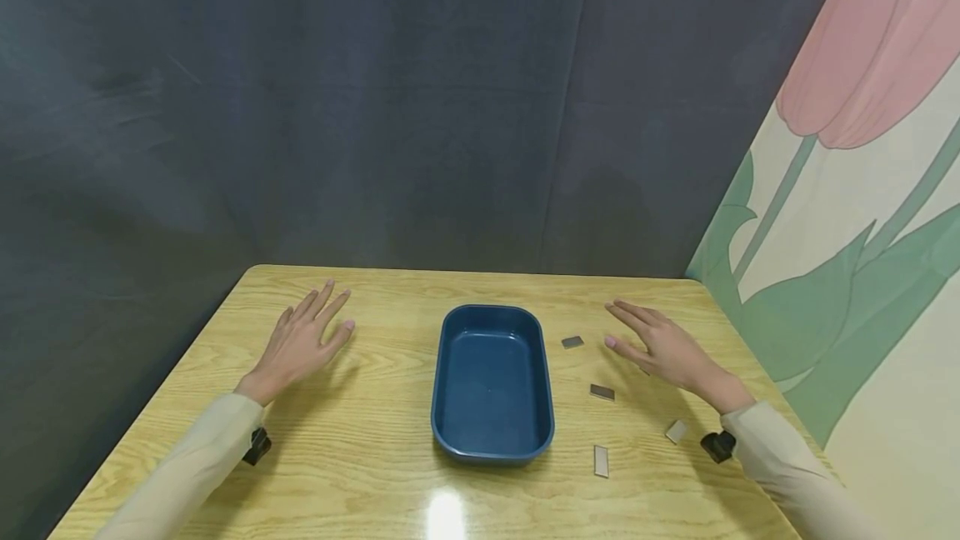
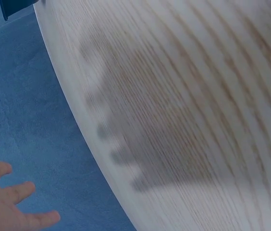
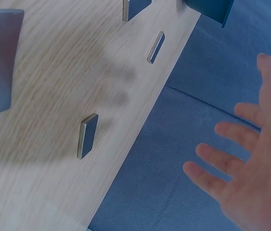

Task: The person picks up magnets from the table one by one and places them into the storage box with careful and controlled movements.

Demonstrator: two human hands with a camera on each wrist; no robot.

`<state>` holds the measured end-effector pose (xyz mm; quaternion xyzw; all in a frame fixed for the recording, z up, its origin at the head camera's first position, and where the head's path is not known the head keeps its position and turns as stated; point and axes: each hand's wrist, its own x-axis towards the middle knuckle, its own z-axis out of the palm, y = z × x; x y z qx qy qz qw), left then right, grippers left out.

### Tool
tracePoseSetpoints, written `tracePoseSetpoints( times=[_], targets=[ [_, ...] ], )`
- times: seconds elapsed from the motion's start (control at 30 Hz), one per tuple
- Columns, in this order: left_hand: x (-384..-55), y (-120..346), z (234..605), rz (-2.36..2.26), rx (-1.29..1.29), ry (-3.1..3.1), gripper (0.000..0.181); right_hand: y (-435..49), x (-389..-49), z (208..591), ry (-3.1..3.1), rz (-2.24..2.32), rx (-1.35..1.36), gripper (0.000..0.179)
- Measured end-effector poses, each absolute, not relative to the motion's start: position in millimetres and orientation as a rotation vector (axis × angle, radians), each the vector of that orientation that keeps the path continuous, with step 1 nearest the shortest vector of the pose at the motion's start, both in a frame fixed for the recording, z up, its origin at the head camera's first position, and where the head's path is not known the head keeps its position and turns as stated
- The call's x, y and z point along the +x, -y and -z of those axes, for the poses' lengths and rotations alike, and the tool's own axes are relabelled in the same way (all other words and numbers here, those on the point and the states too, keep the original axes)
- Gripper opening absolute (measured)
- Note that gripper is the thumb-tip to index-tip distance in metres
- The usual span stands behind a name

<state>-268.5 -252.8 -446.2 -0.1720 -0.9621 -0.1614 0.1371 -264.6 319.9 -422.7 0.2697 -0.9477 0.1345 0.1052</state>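
A deep blue rectangular plastic tray (image 1: 491, 394) stands in the middle of the table with nothing in it. To its right lie several small flat metallic blocks: a dark block (image 1: 572, 342), another dark block (image 1: 602, 392), a pale block (image 1: 602, 461) and a tilted pale block (image 1: 676, 432). One more is mostly hidden below the right hand. My left hand (image 1: 300, 344) hovers over the table left of the tray, fingers spread, holding nothing. Above the blocks, my right hand (image 1: 667, 348) is held with extended fingers and also holds nothing. The right wrist view shows a block (image 3: 88, 136) on the tabletop.
The wood-grain table (image 1: 360, 457) has a dark curtain (image 1: 420, 107) behind it and along its left. A wall with a painted tulip (image 1: 847, 57) rises at the right. Black wrist cameras sit on both wrists, over light sleeves.
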Motion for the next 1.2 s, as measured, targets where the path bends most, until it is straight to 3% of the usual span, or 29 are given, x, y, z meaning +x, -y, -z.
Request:
tracePoseSetpoints(
  times=[1.2],
  targets=[
    [-256.9,237.7,446.4,0.543,-0.564,2.742,0.061,-307.3,-258.7,425.5,2.779,-0.473,0.956,0.062]
  ],
)
